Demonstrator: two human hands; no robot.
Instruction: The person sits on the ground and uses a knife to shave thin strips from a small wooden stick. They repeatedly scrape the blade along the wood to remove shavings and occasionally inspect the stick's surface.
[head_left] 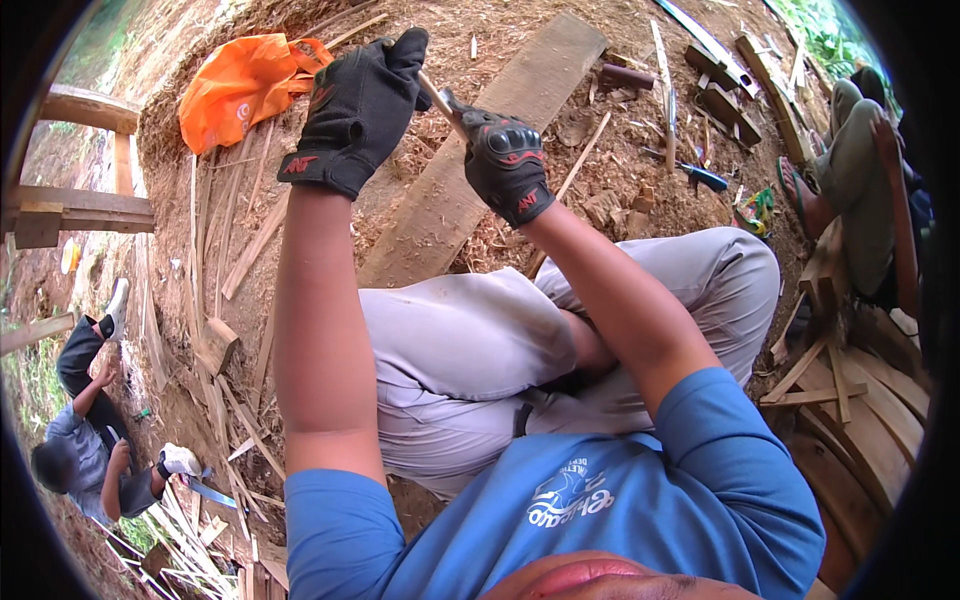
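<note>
Both of my hands wear black gloves with red marks and are raised over the ground beyond my crossed legs. My left hand [358, 115] is closed around the far part of a thin wooden stick [438, 97]. The near end of that stick runs into my right hand [507, 163], whose fingers are wrapped round it. Whether a small tool is also tucked in the right fist, I cannot tell. Under and between the hands a long wooden plank [425, 215] lies slantwise on the ground, sprinkled with shavings.
An orange bag [238, 88] lies left of my left hand. Rightward are a blue-handled tool [703, 177], wooden blocks [728, 112] and a long blade [671, 125]. People sit at far left [90, 440] and far right [865, 190]. Wood strips [225, 215] cover the left ground.
</note>
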